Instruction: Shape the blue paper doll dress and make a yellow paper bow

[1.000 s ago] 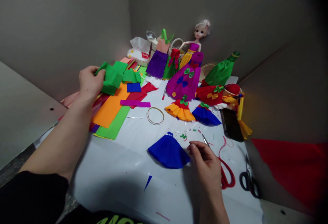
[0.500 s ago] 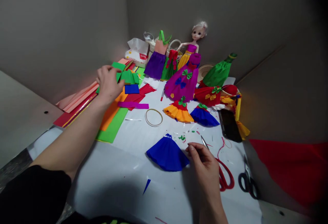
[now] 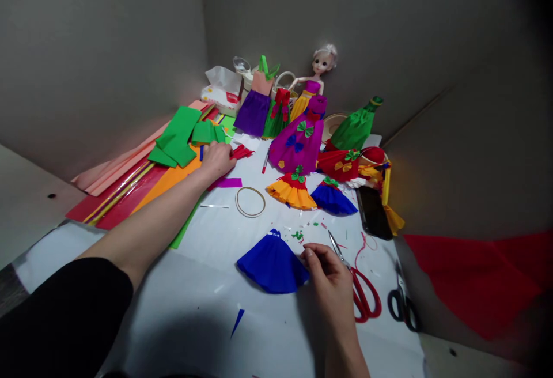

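So, the left hand lies palm down at the far end of the left arm, its fingers curled forward and hidden, so I cannot tell whether it grips anything. It rests among the layered paper, on or just above a long orange crepe-paper sheet, near a crumpled red crepe-paper scrap and just beside folded green crepe-paper pieces. The right hand is nearly closed, with thumb and forefinger pinched together; anything between them would be too small to see. Its fingertips sit just beside the flared blue crepe-paper doll skirt, which lies flat on the white paper table cover, and near the steel blades of red-handled scissors. The skirt looks very light, soft and easily creased or torn, so it would probably handle best by a gentle pinch at its narrow gathered waist, not by its thin pleated hem. The scissors should feel far stiffer and heavier, and their red loops offer the surest hold. Beyond the hands, finished paper dresses crowd around a standing blonde doll in a magenta-and-yellow gown, with black-handled scissors lying off to the right.
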`<action>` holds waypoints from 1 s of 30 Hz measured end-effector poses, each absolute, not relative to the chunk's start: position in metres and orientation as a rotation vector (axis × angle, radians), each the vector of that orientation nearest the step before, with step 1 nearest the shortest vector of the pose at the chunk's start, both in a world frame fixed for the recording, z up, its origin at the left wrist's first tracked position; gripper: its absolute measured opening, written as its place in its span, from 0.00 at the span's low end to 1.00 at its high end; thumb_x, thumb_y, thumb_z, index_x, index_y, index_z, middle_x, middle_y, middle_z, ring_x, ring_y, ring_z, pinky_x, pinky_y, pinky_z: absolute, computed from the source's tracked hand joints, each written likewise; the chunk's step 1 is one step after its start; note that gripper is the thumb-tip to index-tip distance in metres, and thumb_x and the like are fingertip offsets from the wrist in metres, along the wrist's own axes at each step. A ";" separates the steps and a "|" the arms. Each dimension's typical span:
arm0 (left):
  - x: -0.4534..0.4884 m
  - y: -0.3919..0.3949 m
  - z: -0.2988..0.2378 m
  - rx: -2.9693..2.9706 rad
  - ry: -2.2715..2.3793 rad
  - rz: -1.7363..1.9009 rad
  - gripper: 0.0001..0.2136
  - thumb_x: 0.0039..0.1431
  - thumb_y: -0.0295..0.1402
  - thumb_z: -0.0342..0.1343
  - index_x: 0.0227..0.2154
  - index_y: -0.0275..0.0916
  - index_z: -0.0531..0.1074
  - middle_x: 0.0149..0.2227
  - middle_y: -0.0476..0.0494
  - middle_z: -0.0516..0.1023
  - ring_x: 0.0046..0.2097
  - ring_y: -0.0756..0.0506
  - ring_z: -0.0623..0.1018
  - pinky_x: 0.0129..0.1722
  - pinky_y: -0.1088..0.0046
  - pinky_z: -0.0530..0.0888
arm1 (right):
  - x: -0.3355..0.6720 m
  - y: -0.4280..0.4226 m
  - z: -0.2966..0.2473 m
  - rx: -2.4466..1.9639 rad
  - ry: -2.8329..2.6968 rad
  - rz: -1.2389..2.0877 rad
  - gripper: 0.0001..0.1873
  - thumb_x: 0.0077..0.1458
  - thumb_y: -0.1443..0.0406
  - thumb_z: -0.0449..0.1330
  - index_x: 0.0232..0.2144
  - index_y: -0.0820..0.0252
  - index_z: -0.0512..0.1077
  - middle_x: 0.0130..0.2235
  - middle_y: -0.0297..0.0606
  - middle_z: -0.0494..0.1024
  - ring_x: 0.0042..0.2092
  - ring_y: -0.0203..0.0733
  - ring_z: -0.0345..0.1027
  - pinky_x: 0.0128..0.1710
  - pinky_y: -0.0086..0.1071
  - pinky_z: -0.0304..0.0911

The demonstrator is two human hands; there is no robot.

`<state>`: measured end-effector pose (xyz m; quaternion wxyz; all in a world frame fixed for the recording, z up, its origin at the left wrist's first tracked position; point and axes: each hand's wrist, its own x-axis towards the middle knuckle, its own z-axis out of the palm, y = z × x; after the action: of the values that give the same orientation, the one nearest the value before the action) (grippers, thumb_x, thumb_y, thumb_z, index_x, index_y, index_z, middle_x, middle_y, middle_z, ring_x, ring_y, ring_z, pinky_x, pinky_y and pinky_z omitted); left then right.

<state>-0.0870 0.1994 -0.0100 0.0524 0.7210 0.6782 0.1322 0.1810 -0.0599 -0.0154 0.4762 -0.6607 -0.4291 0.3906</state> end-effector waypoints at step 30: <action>-0.132 0.190 0.054 0.689 0.666 1.518 0.16 0.65 0.32 0.42 0.43 0.36 0.76 0.40 0.45 0.83 0.49 0.46 0.80 0.51 0.69 0.75 | 0.179 -0.061 -0.016 -1.638 -1.104 0.922 0.15 0.55 0.53 0.63 0.36 0.57 0.77 0.35 0.40 0.80 0.38 0.45 0.73 0.38 0.35 0.69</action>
<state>-0.1323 0.1904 0.0538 0.6233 0.3001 0.2902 0.6612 0.1794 -0.0609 -0.0156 0.4625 -0.6662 -0.4490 0.3750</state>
